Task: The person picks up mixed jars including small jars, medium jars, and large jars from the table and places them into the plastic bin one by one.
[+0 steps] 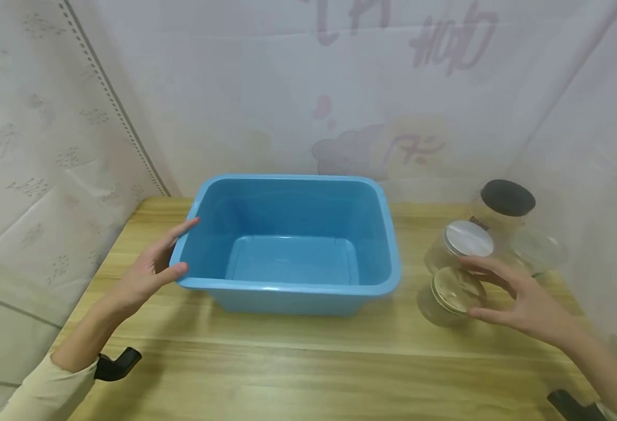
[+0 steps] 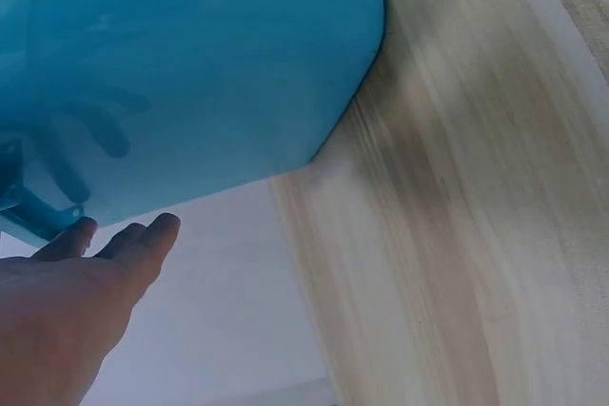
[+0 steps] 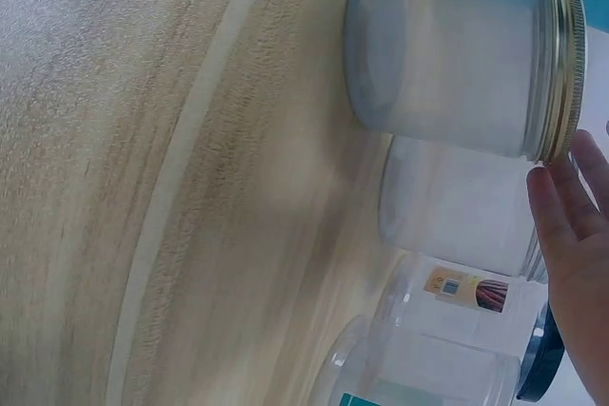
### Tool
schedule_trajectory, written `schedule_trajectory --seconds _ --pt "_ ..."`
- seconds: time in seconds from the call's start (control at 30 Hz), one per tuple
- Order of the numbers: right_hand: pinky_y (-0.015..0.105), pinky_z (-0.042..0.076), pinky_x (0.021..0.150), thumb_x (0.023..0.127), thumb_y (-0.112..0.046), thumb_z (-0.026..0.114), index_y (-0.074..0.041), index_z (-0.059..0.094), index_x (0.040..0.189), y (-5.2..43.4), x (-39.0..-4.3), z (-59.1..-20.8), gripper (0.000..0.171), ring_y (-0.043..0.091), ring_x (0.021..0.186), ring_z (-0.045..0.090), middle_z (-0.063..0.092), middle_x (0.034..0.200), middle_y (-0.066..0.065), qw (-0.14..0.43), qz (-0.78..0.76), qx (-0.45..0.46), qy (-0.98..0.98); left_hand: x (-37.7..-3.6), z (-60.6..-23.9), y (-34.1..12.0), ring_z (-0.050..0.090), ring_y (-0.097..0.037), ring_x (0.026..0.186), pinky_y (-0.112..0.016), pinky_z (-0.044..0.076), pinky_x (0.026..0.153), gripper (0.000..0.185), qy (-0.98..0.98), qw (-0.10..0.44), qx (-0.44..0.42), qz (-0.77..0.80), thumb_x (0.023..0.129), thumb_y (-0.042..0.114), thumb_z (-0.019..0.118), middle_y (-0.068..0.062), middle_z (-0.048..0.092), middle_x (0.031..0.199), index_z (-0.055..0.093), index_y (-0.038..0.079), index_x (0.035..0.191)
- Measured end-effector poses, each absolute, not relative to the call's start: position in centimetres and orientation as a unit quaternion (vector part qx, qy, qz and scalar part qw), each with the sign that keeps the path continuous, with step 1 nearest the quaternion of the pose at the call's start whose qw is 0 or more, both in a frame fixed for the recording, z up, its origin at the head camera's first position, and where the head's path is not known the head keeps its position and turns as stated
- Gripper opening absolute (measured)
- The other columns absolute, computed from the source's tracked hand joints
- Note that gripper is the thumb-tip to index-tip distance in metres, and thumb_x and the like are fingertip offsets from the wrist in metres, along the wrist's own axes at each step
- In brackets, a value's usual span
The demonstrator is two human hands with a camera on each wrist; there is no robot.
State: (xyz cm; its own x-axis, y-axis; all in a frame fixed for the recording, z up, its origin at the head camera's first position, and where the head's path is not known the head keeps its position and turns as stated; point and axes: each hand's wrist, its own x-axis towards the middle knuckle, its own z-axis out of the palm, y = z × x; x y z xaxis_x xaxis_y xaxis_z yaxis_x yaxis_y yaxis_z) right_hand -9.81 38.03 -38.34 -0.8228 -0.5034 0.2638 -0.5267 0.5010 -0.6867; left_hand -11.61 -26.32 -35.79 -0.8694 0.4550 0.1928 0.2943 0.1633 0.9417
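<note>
A light blue plastic basin [image 1: 287,286] stands on the wooden table. My left hand [image 1: 151,263] is at its left side, fingers spread and fairly straight, with a fingertip and the thumb over the rim. The left wrist view shows the fingers beside the basin's blue wall [image 2: 219,73]. On the right, my right hand [image 1: 519,304] reaches around a clear jar with a gold lid [image 1: 458,290], thumb near side, fingers far side. In the right wrist view its relaxed fingertips [image 3: 547,197] are right at the edge of that lid. The jar stands upright.
Behind the gold-lidded jar stand a silver-lidded jar [image 1: 468,238], a black-lidded jar [image 1: 508,197] and another clear container [image 1: 537,248]. Pale printed cloth [image 1: 266,105] hangs behind the table and at both sides. Wooden tabletop [image 1: 298,368] extends in front of the basin.
</note>
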Motion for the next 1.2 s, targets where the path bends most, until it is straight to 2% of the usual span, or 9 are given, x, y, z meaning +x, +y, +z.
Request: schedule_trajectory --seconds 0.17,0.43,0.67,0.9,1.2 --pt "0.017 0.037 0.102 0.063 0.010 0.092 0.001 0.046 0.148 37.9 -9.9 -38.8 0.098 0.012 0.129 0.050 0.051 0.144 0.020 0.015 0.388 0.297 -0.872 -11.6 -36.0 -26.3 0.041 -0.038 0.133 -0.031 0.048 0.095 0.070 0.759 0.063 0.249 0.598 0.100 0.001 0.054 -0.020 0.023 0.161 0.028 0.018 0.162" --pt "0.012 0.033 0.102 0.062 -0.004 0.098 -0.007 0.046 0.151 37.7 -9.9 -40.1 0.103 0.003 0.138 0.036 0.045 0.150 0.017 0.004 0.361 0.273 -0.892 -11.9 -36.1 -26.5 0.047 -0.035 0.128 -0.033 0.051 0.092 0.072 0.754 0.071 0.257 0.600 0.098 -0.001 0.056 -0.024 0.026 0.157 0.027 0.016 0.162" --pt "0.007 0.029 0.097 0.061 -0.013 0.100 -0.012 0.047 0.151 37.3 -10.0 -41.0 0.104 -0.005 0.133 0.035 0.047 0.148 0.012 0.019 0.333 0.250 -0.909 -12.2 -36.0 -27.0 0.047 -0.037 0.128 -0.037 0.053 0.090 0.073 0.760 0.087 0.263 0.587 0.097 -0.001 0.057 -0.026 0.024 0.158 0.027 0.016 0.162" --pt "0.008 0.028 0.094 0.065 -0.014 0.098 -0.013 0.047 0.150 36.9 -10.1 -41.3 0.099 -0.006 0.127 0.035 0.048 0.144 0.009 0.013 0.335 0.239 -0.911 -12.4 -35.9 -27.4 0.048 -0.029 0.129 -0.037 0.052 0.091 0.072 0.763 0.092 0.272 0.579 0.097 -0.004 0.056 -0.026 0.022 0.159 0.028 0.014 0.161" --pt "0.008 0.029 0.095 0.065 -0.012 0.098 -0.012 0.048 0.150 36.7 -10.4 -41.2 0.098 -0.004 0.128 0.037 0.048 0.145 0.004 0.001 0.353 0.238 -0.905 -12.1 -35.5 -27.3 0.051 -0.035 0.128 -0.035 0.053 0.089 0.064 0.785 0.056 0.243 0.567 0.097 -0.005 0.059 -0.018 0.034 0.157 0.041 0.011 0.156"
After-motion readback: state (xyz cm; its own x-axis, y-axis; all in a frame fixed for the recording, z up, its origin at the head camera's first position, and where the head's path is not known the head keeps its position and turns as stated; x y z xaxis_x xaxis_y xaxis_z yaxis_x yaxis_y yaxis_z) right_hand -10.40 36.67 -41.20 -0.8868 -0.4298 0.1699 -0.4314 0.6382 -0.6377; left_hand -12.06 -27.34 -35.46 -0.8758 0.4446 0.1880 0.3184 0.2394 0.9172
